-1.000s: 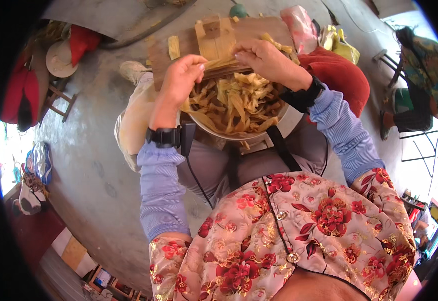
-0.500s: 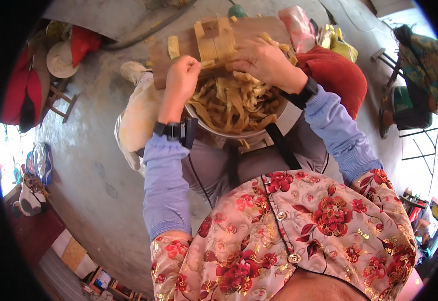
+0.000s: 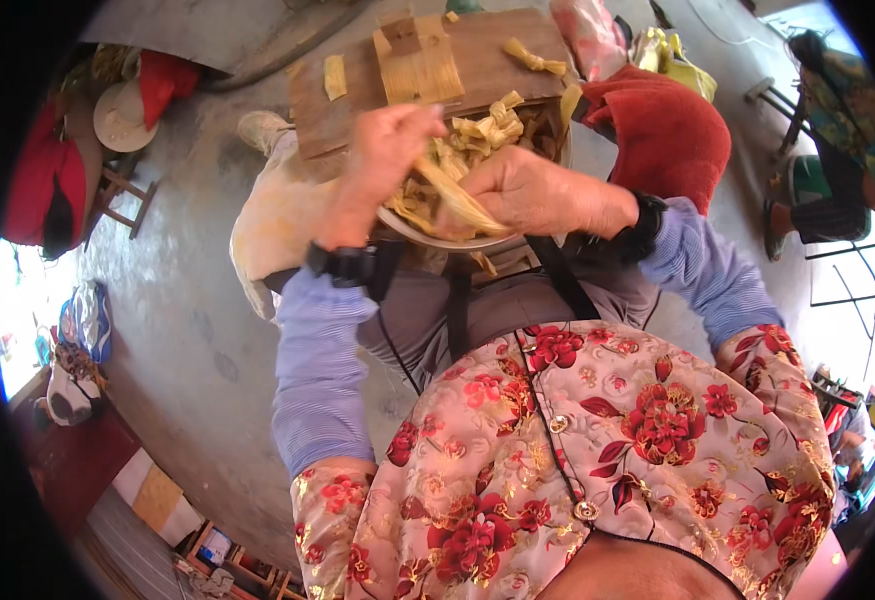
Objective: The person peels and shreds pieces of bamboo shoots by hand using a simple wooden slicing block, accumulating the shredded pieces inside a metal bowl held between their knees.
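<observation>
A long, yellowish husk-like strip (image 3: 447, 192) stretches slantwise between my two hands, above a pale round basin (image 3: 437, 241) heaped with similar crumpled strips (image 3: 492, 128). My left hand (image 3: 382, 160), somewhat blurred, is closed at the strip's upper left end. Fingers bent and pinching, my right hand (image 3: 542, 195) grips its lower right part at the basin's near side. Beyond the basin lies a brown wooden board (image 3: 502, 50). On it are flat, overlapping yellow pieces (image 3: 417, 65), a small flat piece (image 3: 334, 77) and a twisted piece (image 3: 534, 57).
To the right of the board sit a red cloth (image 3: 672, 135), a pink-and-white bag (image 3: 589, 38) and a yellow bag (image 3: 682, 65). Another person (image 3: 847, 130) is at the far right. A wooden stool (image 3: 122, 205) stands at left on the grey floor (image 3: 187, 300).
Both hands have come back from the flat pieces on the board to over the basin. A long strip is now held between them. The right hand has moved down and nearer.
</observation>
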Motion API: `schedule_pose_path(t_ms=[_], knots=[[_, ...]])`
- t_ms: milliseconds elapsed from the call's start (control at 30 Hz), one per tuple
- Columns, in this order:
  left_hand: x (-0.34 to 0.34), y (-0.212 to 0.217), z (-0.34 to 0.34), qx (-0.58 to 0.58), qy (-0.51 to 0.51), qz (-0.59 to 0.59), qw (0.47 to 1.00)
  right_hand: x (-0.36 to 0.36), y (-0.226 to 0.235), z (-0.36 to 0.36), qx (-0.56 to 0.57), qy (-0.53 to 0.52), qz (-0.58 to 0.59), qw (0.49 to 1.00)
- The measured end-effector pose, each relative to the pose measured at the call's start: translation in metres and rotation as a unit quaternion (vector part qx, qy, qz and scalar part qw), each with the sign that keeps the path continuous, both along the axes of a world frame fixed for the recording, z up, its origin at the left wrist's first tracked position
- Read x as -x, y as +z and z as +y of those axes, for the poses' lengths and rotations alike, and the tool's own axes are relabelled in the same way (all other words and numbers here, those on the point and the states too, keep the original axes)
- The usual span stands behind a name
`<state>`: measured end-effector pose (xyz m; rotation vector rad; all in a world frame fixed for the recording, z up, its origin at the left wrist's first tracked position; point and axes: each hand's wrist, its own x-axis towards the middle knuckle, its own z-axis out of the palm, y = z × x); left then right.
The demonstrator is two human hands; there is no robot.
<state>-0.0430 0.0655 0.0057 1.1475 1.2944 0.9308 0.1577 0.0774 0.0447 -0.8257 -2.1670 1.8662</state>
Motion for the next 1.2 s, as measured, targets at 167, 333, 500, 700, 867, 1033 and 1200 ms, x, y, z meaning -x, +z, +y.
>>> schedule_pose_path(t_ms=[167, 333, 500, 700, 867, 1033, 1200], knots=[[-0.058, -0.002, -0.02, 0.105, 0.096, -0.266, 0.953, 0.014, -0.019, 0.016, -0.012, -0.291, 0.125, 0.948], [-0.056, 0.001, -0.025, 0.153, -0.003, -0.409, 0.9, 0.004, -0.035, 0.016, -0.412, -0.277, -0.041, 0.867], [-0.048, -0.023, -0.029, 0.214, 0.002, -0.412, 0.886, 0.004, -0.044, 0.017, -0.462, -0.264, -0.071, 0.844], [-0.04, -0.025, -0.036, -0.064, 0.014, 0.152, 0.986, -0.003, -0.044, 0.011, -0.415, -0.187, -0.157, 0.876], [-0.03, 0.0, -0.046, 0.156, -0.015, -0.138, 0.978, -0.011, -0.032, 0.008, -0.01, -0.248, 0.134, 0.959], [-0.03, 0.003, -0.044, 0.062, -0.023, -0.024, 0.998, -0.026, -0.021, 0.011, 0.295, -0.164, 0.399, 0.853], [-0.03, 0.002, -0.037, -0.015, -0.017, -0.016, 1.0, -0.039, -0.013, 0.01, 0.05, -0.18, 0.267, 0.945]])
